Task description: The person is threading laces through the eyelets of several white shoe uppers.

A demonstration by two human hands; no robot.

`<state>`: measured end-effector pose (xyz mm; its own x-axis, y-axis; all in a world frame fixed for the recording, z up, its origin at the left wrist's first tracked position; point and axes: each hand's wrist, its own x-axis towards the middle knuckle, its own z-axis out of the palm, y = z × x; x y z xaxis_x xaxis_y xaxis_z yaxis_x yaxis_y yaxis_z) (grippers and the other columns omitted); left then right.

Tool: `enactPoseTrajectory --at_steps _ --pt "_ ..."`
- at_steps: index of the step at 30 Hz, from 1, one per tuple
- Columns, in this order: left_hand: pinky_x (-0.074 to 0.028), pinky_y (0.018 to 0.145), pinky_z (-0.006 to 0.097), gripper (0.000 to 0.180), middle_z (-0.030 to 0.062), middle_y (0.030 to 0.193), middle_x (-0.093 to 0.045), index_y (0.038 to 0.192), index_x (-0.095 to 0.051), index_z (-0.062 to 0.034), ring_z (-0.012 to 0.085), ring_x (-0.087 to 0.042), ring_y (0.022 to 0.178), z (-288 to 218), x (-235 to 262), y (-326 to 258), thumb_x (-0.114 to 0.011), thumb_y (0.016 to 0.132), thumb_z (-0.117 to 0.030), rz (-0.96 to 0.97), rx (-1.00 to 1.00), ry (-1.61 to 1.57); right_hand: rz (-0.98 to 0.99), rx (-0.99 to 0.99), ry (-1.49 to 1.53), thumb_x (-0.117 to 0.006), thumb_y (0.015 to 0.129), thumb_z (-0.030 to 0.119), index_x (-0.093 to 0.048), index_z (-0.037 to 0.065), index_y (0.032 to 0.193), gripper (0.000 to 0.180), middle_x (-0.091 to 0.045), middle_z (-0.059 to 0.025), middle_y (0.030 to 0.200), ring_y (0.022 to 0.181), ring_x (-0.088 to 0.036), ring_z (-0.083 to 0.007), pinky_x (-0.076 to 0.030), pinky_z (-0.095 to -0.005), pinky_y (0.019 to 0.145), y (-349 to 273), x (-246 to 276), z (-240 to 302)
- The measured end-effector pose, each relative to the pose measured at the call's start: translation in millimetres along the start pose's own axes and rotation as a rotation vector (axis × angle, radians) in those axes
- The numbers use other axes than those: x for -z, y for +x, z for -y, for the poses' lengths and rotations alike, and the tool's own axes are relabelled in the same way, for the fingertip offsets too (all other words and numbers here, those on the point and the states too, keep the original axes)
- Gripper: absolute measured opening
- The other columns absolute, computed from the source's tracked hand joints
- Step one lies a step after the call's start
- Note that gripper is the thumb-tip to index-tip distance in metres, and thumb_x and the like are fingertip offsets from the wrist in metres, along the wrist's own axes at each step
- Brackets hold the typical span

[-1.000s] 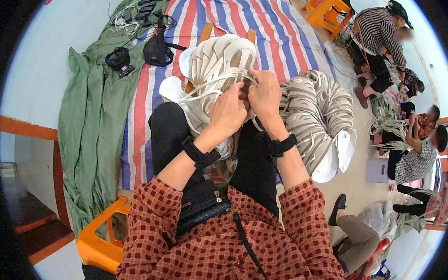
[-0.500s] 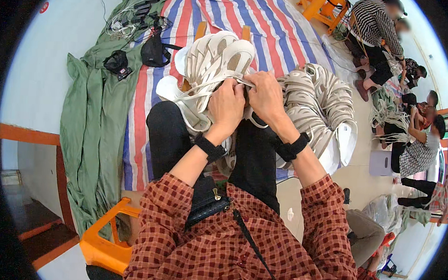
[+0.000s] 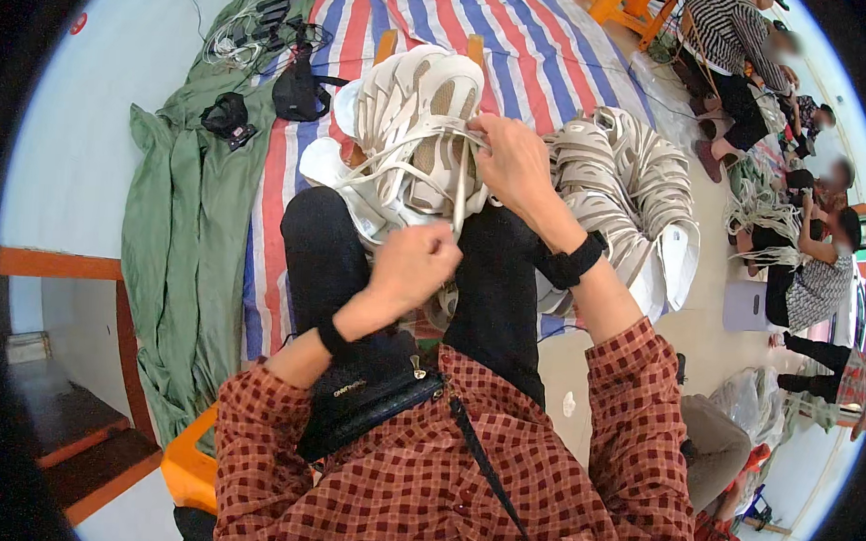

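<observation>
I see a striped tarpaulin (image 3: 517, 45), red, white and blue, covering the floor from the far edge of the view down to the person's knees. A green cloth (image 3: 181, 252) lies along the tarpaulin's left edge, reaching from its far end to the near end beside an orange stool (image 3: 186, 467) at the lower left.

On the tarpaulin's right edge I see a curved stack of grey-white shoe uppers (image 3: 636, 196), pressed close together and well apart from the green cloth. A second bundle of cream shoe uppers (image 3: 414, 127) rests against the person's knees at the middle of the tarpaulin, just left of the grey-white stack.

A black pouch (image 3: 301, 89) and a smaller black item (image 3: 227, 115) sit near the tarpaulin's far-left edge, the smaller one on the green cloth. I cannot tell what the smaller item is.

A white strap (image 3: 458, 190) runs from the top of the cream bundle down toward the lap.

The right hand (image 3: 515, 164) is raised over the bundle's right side, fingers pinched on the upper end of the strap. The left hand (image 3: 416, 260) sits lower, nearer the lap, fingers clenched around the strap's lower end. Both wrists carry black bands.
</observation>
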<state>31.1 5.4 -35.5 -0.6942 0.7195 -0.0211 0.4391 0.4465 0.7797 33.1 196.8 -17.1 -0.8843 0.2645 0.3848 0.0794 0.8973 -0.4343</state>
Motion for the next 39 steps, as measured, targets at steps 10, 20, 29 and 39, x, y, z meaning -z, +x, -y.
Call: enactPoseTrajectory --at_steps 10,20,29,39 --pt "-0.043 0.073 0.037 0.012 0.0065 0.093 -0.055 0.087 -0.059 -0.0096 0.0256 -0.055 0.089 11.4 42.2 51.1 -0.060 0.075 -0.009 -0.360 -0.460 0.585 -0.038 0.032 -0.033 -0.054 0.072 0.005 -0.062 0.004 0.101 0.029 -0.063 -0.0144 0.087 0.084 -0.059 -0.0311 -0.046 -0.0418 0.075 2.2 -9.2 -2.3" --pt "-0.040 0.082 0.038 0.011 0.0064 0.093 -0.056 0.083 -0.055 -0.0085 0.0251 -0.054 0.095 8.1 55.8 51.7 -0.058 0.073 -0.008 -0.389 -0.631 0.446 -0.185 -0.046 0.365 -0.053 0.082 0.005 -0.063 0.003 0.097 0.018 -0.063 -0.0163 0.086 0.077 -0.060 -0.0323 -0.047 -0.0374 0.068 -10.7 2.8 14.7" --pt "-0.041 0.084 0.038 0.020 0.0080 0.093 -0.060 0.087 -0.058 -0.0064 0.0271 -0.056 0.095 17.5 62.2 52.5 -0.065 0.069 -0.007 -0.302 -0.270 -0.058 -0.057 -0.165 0.755 -0.054 0.088 0.009 -0.061 0.002 0.108 0.022 -0.064 -0.0108 0.092 0.075 -0.060 -0.0151 -0.047 -0.0276 0.069 -23.5 5.5 39.5" --pt "-0.042 0.076 0.035 0.015 0.0064 0.095 -0.054 0.087 -0.055 -0.0065 0.0226 -0.054 0.091 27.2 50.9 59.5 -0.056 0.072 -0.006 -0.429 -0.581 0.518 -0.006 -0.331 0.915 -0.053 0.090 0.011 -0.058 0.000 0.114 0.027 -0.065 -0.0066 0.091 0.068 -0.059 -0.0105 -0.048 -0.0243 0.063 -25.5 -2.2 52.5"
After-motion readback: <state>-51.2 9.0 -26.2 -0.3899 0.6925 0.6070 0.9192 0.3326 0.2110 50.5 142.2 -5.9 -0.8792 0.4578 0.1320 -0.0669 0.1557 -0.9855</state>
